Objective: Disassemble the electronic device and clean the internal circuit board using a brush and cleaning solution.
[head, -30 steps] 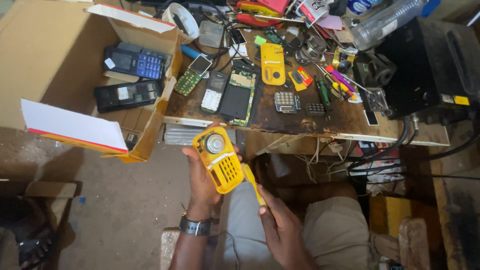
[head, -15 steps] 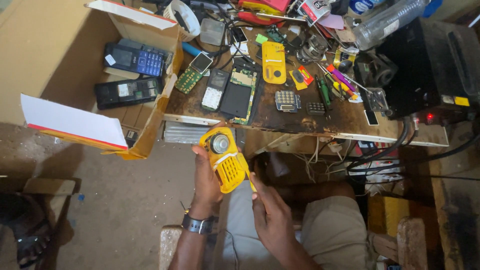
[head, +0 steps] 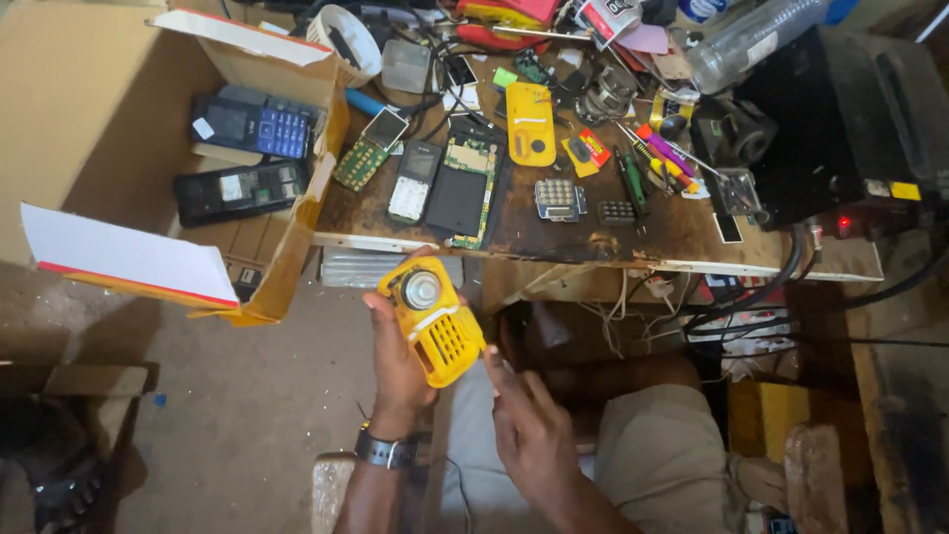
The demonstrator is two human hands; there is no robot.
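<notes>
Low in the middle of the frame, the left hand [head: 395, 361] is wrapped around a yellow radio shell [head: 433, 319], holding it up over the lap with its round silver dial and slotted grille facing up; a dark watch [head: 388, 451] sits on that wrist. Just to the right and a little lower, the right hand [head: 529, 425] is loose and holds nothing, its fingertips [head: 491, 358] right beside the lower edge of the shell; whether they touch it I cannot tell. Below both hands are the person's knees in pale trousers [head: 652, 445]. Above them, across the middle of the frame, runs the stained worktop [head: 554, 237], crowded with parts: a grey phone [head: 412, 182] and an opened phone with its green circuit board [head: 465, 188] lie side by side near the front edge, a second yellow cover [head: 530, 123] lies flat further back, and two small keypads [head: 559, 198] sit to its right beside screwdrivers with coloured handles. In the upper left, an open cardboard box [head: 287, 257] holds several dark phones. At the upper right stands a black box [head: 830, 129] with a red light.
</notes>
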